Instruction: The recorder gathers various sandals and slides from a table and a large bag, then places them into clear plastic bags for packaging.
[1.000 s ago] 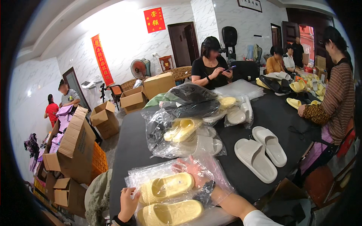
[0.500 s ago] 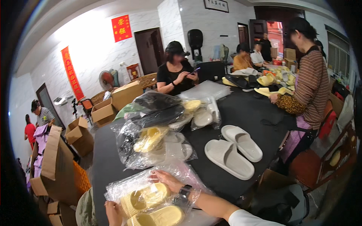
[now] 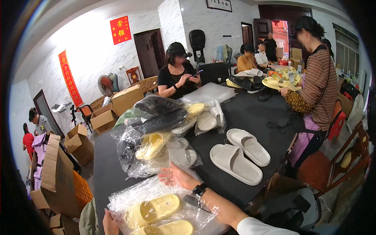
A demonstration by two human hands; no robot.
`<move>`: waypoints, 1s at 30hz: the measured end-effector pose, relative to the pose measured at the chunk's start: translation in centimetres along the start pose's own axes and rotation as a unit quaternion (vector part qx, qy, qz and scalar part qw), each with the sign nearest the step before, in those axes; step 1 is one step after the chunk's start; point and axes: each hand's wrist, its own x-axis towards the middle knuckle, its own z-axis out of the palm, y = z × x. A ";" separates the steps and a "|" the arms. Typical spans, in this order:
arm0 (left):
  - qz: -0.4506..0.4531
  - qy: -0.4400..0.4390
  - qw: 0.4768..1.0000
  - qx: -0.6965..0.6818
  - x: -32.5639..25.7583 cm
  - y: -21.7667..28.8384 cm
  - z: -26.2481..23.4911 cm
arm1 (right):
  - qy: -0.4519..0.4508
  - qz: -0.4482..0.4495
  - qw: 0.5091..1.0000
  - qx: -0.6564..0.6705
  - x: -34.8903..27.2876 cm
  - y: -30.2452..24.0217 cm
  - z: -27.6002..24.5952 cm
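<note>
A pair of yellow slippers [image 3: 154, 209] lies in a clear plastic bag [image 3: 121, 197] at the table's near edge. My left hand [image 3: 111, 224] is closed on the bag's left edge, partly cut off by the picture's lower rim. My right hand [image 3: 178, 178] has its fingers spread over the bag's far side, close to a pile of bagged slippers [image 3: 156, 147]. Some clear film overlaps my right wrist, below the black watch. To the right, a pair of light grey slippers [image 3: 237, 164] rests unbagged on the black tabletop [image 3: 250, 113].
A stack of clear bags [image 3: 213, 93] lies by a person holding a phone [image 3: 184, 78]. At right a person [image 3: 317, 78] in a striped top stands by heaped slippers [image 3: 284, 80]. Cardboard boxes [image 3: 58, 176] are at left; a wooden chair [image 3: 337, 160] is at right.
My right hand has lifted off the bagged yellow slippers and its fingers have spread. My left hand has shifted slightly left and down with the bag's edge.
</note>
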 end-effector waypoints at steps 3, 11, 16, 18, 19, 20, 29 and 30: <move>0.076 0.056 0.991 0.094 0.4 -0.6 -0.3 | 0.015 -0.074 0.982 -0.172 -1.1 -0.6 -0.5; 0.027 0.216 0.963 0.158 4.6 -0.8 -3.0 | 0.047 -0.039 0.914 -0.402 -1.9 -1.4 -2.0; 0.053 0.160 0.980 0.107 4.8 -0.2 -4.4 | 0.069 -0.118 0.924 -0.357 -2.3 -1.6 -1.9; 0.063 0.125 0.988 0.067 4.8 0.4 -5.3 | 0.069 -0.111 0.934 -0.333 -3.3 -2.8 -0.9; 0.072 0.123 0.988 0.054 4.9 0.5 -5.6 | 0.071 -0.104 0.942 -0.310 -3.6 -3.1 -0.4; 0.082 0.122 0.988 0.042 4.9 0.5 -5.9 | 0.067 -0.102 0.943 -0.310 -3.4 -2.9 -0.4; 0.045 0.156 0.952 0.258 1.7 -0.5 -1.3 | 0.115 -0.148 0.961 -0.204 -2.2 -1.8 -3.7; 0.043 0.169 0.946 0.273 0.3 -0.2 0.3 | 0.120 -0.136 0.954 -0.238 -2.5 -2.4 -3.1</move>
